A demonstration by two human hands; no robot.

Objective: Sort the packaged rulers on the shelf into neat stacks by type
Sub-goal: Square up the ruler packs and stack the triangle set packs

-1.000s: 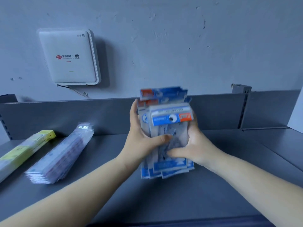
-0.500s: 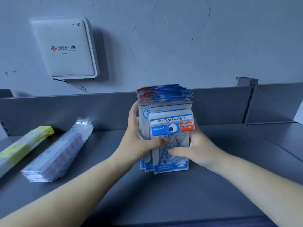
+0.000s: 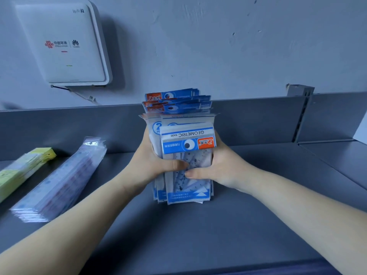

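Observation:
A bundle of blue-and-white geometric ruler packs [image 3: 185, 147] stands upright on its lower edge on the grey shelf [image 3: 198, 235], in the middle of the view. My left hand [image 3: 153, 163] grips its left side, thumb across the front. My right hand [image 3: 216, 167] grips the right side, thumb on the front pack. The front pack reads "GEOMETRIC" upside down. To the left lies a stack of long clear ruler packs [image 3: 59, 181], and beyond it a stack of yellow-green ruler packs [image 3: 21, 171].
A white WiFi router [image 3: 61, 44] hangs on the wall at upper left, its cable running down to the shelf's back panel [image 3: 79, 126]. A slotted upright post [image 3: 299, 114] divides the shelf at right.
The bundle has been squared up: its lower edges are now level on the shelf. My head has moved closer, both hands keep their grip.

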